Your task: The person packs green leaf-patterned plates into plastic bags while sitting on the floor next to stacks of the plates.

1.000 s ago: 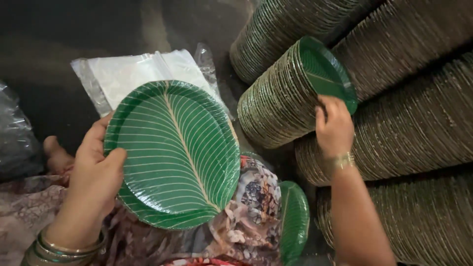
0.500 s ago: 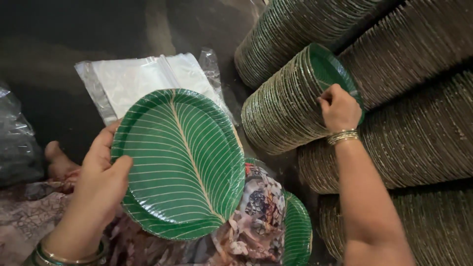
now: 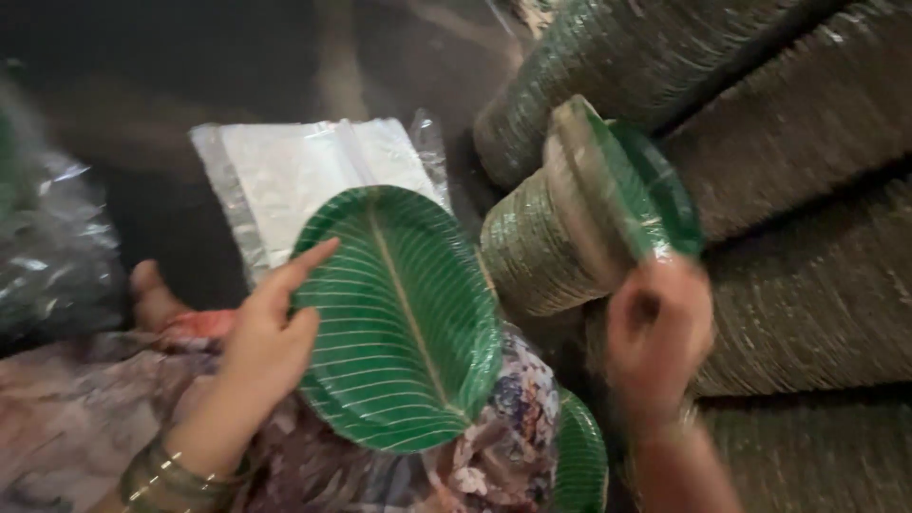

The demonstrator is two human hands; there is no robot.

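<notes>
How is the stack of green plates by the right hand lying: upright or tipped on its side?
On its side. The stack lies horizontally, its end plate's green face turned sideways toward the right hand, which grips that end.

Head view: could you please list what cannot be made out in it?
- Right hand: motion-blurred, so its grip on the plate pulled off the stack is unclear.
- Left hand fingers: partly hidden behind the green leaf-pattern plates; their count is unreadable.
- Lower plate: cut off by the bottom edge.
- Plastic bags: contents indistinct.
</notes>
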